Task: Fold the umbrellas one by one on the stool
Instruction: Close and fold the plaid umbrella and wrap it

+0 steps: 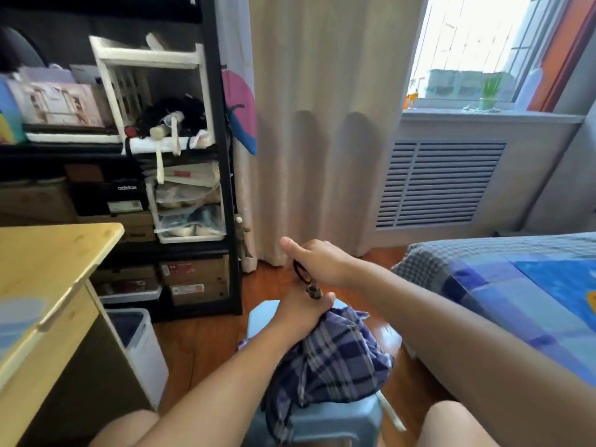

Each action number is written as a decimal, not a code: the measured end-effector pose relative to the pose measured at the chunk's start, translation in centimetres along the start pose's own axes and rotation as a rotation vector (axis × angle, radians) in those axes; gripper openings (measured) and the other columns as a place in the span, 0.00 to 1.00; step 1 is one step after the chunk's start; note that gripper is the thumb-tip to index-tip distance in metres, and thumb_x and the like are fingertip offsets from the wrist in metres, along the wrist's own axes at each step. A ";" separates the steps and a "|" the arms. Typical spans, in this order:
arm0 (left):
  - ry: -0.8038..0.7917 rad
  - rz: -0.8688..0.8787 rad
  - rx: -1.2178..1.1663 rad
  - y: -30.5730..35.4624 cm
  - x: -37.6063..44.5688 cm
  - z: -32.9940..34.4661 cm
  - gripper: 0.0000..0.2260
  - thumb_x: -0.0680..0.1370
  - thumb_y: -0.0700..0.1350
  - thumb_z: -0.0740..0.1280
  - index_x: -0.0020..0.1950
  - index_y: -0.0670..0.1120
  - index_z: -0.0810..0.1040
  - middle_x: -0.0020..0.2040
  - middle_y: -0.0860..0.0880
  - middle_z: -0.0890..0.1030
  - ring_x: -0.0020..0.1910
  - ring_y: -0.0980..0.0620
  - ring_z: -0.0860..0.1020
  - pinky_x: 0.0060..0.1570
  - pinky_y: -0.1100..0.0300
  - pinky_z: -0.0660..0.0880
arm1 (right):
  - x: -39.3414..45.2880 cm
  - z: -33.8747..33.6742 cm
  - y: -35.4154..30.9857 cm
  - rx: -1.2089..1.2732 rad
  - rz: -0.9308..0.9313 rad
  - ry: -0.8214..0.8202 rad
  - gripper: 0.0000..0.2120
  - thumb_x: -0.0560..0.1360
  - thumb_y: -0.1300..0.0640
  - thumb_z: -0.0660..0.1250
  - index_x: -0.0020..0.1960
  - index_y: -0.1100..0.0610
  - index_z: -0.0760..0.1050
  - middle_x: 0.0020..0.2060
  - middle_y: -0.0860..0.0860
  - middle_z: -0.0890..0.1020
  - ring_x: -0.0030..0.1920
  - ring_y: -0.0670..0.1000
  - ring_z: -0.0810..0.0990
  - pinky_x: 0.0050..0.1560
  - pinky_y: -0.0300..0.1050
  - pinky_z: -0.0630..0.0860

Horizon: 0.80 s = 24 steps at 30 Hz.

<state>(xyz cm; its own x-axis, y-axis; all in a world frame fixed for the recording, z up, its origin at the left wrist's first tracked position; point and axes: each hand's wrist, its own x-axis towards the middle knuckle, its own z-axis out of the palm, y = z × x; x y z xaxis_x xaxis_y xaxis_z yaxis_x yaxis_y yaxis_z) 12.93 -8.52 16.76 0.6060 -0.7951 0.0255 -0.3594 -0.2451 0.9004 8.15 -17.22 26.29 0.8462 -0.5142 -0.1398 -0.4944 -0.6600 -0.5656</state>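
The umbrella (332, 359) is a blue-and-white plaid one, its canopy collapsed into a loose, crumpled bundle that covers most of the light-blue stool (325, 421) and spills over the stool's near and left edges. A dark handle end with a black wrist loop (301, 271) sticks up past the stool's far edge. The left hand (303, 312) is clenched round the gathered fabric just below that handle; the right hand (317, 261) grips the handle's top, thumb stretched out to the left. A white strip hangs off the stool's right edge. Room is tight — a wooden desk (48, 269) stands left, a bed (503, 285) right — with bare wooden floor (206, 337) between stool and shelf unit (222, 175)
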 end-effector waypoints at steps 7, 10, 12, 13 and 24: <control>0.185 0.004 0.162 -2.9 0.3 1.9 0.13 0.81 0.37 0.55 0.54 0.53 0.75 0.51 0.56 0.79 0.56 0.61 0.78 0.67 0.57 0.62 | -1.1 2.6 0.7 -0.003 -0.004 -0.017 0.35 0.81 0.30 0.48 0.55 0.53 0.84 0.57 0.56 0.83 0.58 0.55 0.79 0.62 0.50 0.74; 0.144 -0.111 0.261 -2.0 2.7 3.7 0.21 0.81 0.29 0.44 0.62 0.46 0.70 0.63 0.52 0.79 0.64 0.54 0.76 0.74 0.56 0.57 | -1.7 3.3 1.4 -0.008 -0.029 -0.031 0.34 0.82 0.31 0.48 0.68 0.54 0.79 0.63 0.53 0.81 0.64 0.54 0.77 0.63 0.45 0.71; 0.235 -0.074 0.162 -1.9 1.7 2.7 0.14 0.85 0.38 0.51 0.66 0.43 0.72 0.64 0.47 0.78 0.68 0.49 0.75 0.76 0.52 0.58 | -1.1 2.7 1.7 0.028 -0.022 -0.060 0.31 0.82 0.30 0.51 0.67 0.49 0.80 0.51 0.46 0.81 0.52 0.48 0.78 0.52 0.41 0.72; 0.308 -0.031 0.061 -1.5 1.3 3.0 0.12 0.86 0.45 0.58 0.66 0.45 0.74 0.63 0.46 0.79 0.67 0.47 0.76 0.72 0.52 0.64 | -0.9 2.2 1.8 0.062 -0.020 -0.078 0.29 0.80 0.28 0.53 0.62 0.46 0.81 0.46 0.43 0.80 0.47 0.45 0.78 0.49 0.39 0.72; 0.087 -0.002 -0.115 -0.6 -0.7 1.7 0.14 0.74 0.52 0.77 0.56 0.48 0.83 0.47 0.55 0.83 0.46 0.59 0.81 0.45 0.64 0.74 | 0.7 2.4 1.8 -0.052 0.048 -0.145 0.37 0.80 0.27 0.46 0.67 0.49 0.80 0.60 0.52 0.82 0.62 0.54 0.79 0.70 0.53 0.71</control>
<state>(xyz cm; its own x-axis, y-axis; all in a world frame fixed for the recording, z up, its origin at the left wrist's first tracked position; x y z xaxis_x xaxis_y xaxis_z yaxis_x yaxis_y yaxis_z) 11.47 -8.76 15.43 0.6680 -0.7420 0.0566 -0.2771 -0.1774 0.9443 8.38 -17.43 23.25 0.8394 -0.4638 -0.2835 -0.5414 -0.6661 -0.5131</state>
